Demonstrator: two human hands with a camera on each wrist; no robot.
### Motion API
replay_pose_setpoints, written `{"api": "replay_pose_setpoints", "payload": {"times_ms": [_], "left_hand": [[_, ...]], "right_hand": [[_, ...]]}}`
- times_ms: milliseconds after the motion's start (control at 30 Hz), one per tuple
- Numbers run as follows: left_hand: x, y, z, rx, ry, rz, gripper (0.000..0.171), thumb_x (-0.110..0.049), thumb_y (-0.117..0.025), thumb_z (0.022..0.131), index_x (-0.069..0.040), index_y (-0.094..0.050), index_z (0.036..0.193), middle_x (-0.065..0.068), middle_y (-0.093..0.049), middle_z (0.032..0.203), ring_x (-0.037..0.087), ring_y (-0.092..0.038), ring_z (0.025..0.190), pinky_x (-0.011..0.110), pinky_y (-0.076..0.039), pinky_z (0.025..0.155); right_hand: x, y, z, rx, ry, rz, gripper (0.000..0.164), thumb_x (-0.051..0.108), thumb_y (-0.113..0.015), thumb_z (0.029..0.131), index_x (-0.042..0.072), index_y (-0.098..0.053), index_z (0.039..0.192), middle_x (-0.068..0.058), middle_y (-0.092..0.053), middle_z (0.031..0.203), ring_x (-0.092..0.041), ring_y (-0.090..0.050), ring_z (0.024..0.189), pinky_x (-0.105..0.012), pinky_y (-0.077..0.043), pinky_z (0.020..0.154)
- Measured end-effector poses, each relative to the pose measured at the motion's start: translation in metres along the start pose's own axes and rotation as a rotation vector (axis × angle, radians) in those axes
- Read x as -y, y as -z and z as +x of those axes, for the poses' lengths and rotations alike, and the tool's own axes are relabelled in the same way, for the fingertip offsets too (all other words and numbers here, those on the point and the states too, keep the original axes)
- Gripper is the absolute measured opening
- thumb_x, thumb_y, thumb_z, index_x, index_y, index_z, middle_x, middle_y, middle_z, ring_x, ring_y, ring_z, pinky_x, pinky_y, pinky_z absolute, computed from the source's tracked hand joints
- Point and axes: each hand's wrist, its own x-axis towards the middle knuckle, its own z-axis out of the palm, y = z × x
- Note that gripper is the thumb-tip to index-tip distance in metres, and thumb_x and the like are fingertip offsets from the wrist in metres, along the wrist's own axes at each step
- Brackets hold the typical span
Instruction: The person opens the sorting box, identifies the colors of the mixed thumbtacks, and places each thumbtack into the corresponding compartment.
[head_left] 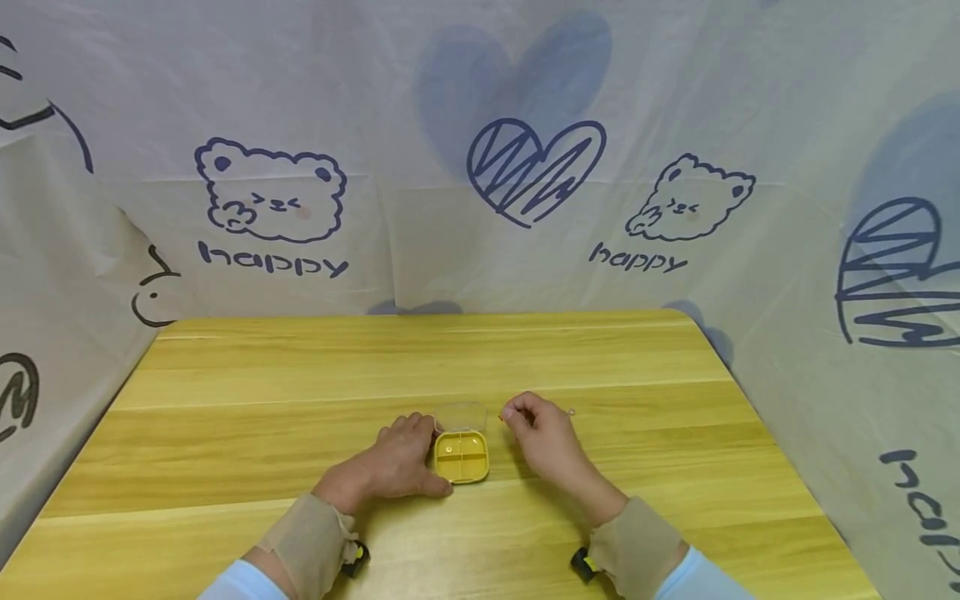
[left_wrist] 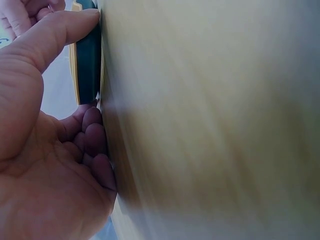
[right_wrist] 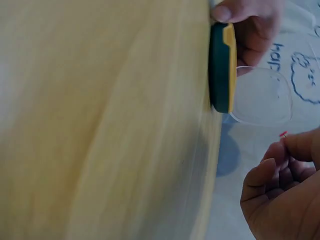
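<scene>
A small yellow pill box (head_left: pixel 462 468) with four compartments sits on the table, its clear lid (right_wrist: pixel 262 95) swung up and back. From the side, its lower body (right_wrist: pixel 218 70) looks dark green. My left hand (head_left: pixel 401 462) holds the box from the left, thumb at its front corner and fingers toward the back. One tiny pale thing (head_left: pixel 448 450) lies in the back left compartment. To the right of the box, my right hand (head_left: pixel 546 437) pinches a tiny red-tipped piece (right_wrist: pixel 283 134) between thumb and forefinger, above the table. Its exact kind is too small to tell.
Another tiny item (head_left: pixel 572 412) shows just right of my right hand; its kind is unclear. The wood-grain table (head_left: pixel 300 367) reaches back to a white cloth backdrop (head_left: pixel 420 225) printed with bears and hearts, which also hangs at both sides.
</scene>
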Motion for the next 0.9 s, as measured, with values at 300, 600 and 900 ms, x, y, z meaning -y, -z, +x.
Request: {"api": "replay_pose_setpoints", "payload": {"times_ms": [300, 600, 900], "left_hand": [[0.0, 0.0, 0.0, -0.004, 0.001, 0.009, 0.068, -0.045, -0.081, 0.066, -0.006, -0.052, 0.113, 0.003, -0.053, 0.103, 0.024, -0.046, 0.097, 0.045, -0.037, 0.085], [0.001, 0.0, 0.001, -0.007, -0.006, 0.015, 0.068, -0.046, -0.081, 0.067, -0.006, -0.052, 0.113, 0.003, -0.053, 0.102, 0.024, -0.047, 0.096, 0.046, -0.037, 0.084], [0.0, -0.001, 0.001, -0.004, -0.008, 0.016, 0.068, -0.046, -0.081, 0.067, -0.005, -0.052, 0.113, 0.003, -0.053, 0.1, 0.024, -0.046, 0.094, 0.045, -0.037, 0.082]], "right_hand": [[0.006, -0.011, -0.003, 0.032, 0.136, -0.24, 0.006, 0.017, -0.06, 0.095, 0.016, -0.066, 0.093, 0.005, -0.063, 0.083, -0.01, -0.054, 0.07, -0.029, -0.048, 0.063], [0.009, -0.018, -0.002, 0.06, 0.169, -0.301, 0.009, 0.019, -0.06, 0.096, 0.016, -0.066, 0.091, 0.006, -0.063, 0.084, -0.009, -0.054, 0.071, -0.029, -0.048, 0.065], [0.011, -0.022, -0.002, 0.077, 0.198, -0.358, 0.009, 0.02, -0.059, 0.096, 0.016, -0.067, 0.091, 0.005, -0.064, 0.086, -0.009, -0.056, 0.074, -0.031, -0.049, 0.068]]}}
